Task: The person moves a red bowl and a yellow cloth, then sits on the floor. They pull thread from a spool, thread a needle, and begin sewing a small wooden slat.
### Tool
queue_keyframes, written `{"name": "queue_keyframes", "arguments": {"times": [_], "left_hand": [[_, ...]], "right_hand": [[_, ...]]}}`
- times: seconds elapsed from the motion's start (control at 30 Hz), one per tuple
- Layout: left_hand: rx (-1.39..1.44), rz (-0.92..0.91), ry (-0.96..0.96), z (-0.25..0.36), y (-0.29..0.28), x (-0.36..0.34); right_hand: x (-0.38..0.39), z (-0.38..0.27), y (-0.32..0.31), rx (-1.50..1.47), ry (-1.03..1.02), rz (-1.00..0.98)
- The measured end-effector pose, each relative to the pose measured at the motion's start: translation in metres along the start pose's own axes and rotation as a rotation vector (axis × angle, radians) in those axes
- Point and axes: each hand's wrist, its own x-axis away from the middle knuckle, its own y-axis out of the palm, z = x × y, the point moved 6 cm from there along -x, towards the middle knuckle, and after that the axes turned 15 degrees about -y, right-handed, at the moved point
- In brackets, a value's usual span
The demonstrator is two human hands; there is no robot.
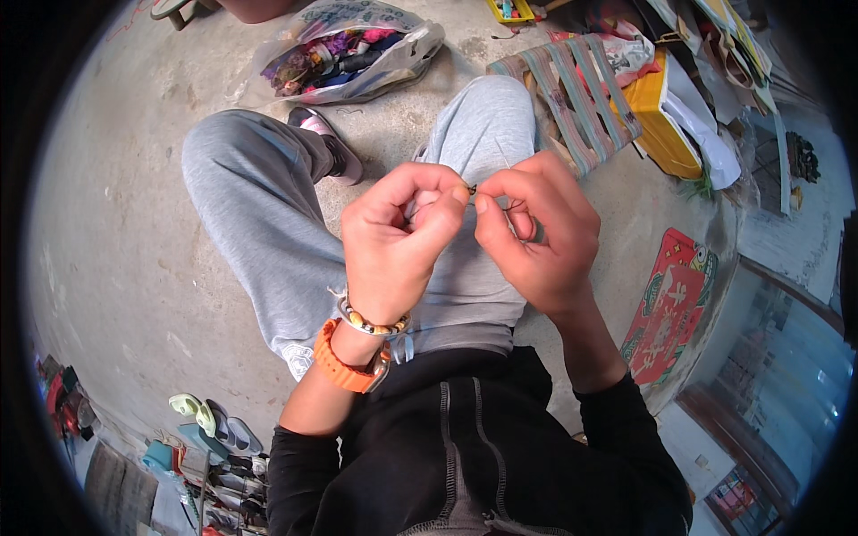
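Above my lap, my left hand [398, 232] is closed, thumb and forefinger pinching a small dark piece of thread or cord [473, 189]. It looks knotted or looped, but is too small to make out fully. Facing it, my right hand [545, 228] is closed too, its thumb and forefinger at the other side of that piece. A thin dark strand seems to run toward the curled fingers of the right hand. An orange watch strap [338, 362] and a beaded bracelet [368, 324] circle my left wrist.
Beyond my knees, a clear plastic bag [407, 67] of colourful yarn lies open on the concrete floor. A striped low stool [572, 103] stands at the far right beside a yellow box [657, 125]. A red printed mat [670, 313] lies right; shoes [210, 420] sit lower left.
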Motion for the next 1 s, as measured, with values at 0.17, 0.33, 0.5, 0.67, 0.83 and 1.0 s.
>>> {"name": "queue_keyframes", "arguments": {"times": [0.17, 0.33, 0.5, 0.67, 0.83, 1.0], "left_hand": [[-0.02, 0.003, 0.011, 0.001, 0.0, 0.001], [-0.166, 0.061, 0.135, 0.005, -0.002, 0.002], [-0.28, 0.078, 0.194, 0.009, -0.001, 0.003], [-0.187, 0.039, 0.102, 0.003, -0.002, 0.002], [-0.158, 0.027, 0.06, 0.0, 0.0, 0.001], [-0.166, 0.036, 0.046, 0.0, -0.001, 0.002]], "right_hand": [[-0.001, 0.003, 0.002, -0.024, 0.02, -0.01], [-0.003, 0.004, 0.004, -0.04, 0.004, -0.026], [-0.002, 0.007, 0.005, -0.075, 0.03, -0.014], [0.003, 0.015, 0.007, -0.209, 0.128, 0.038], [0.005, 0.02, 0.008, -0.311, 0.168, 0.107], [0.005, 0.018, 0.007, -0.26, 0.164, 0.07]]}}
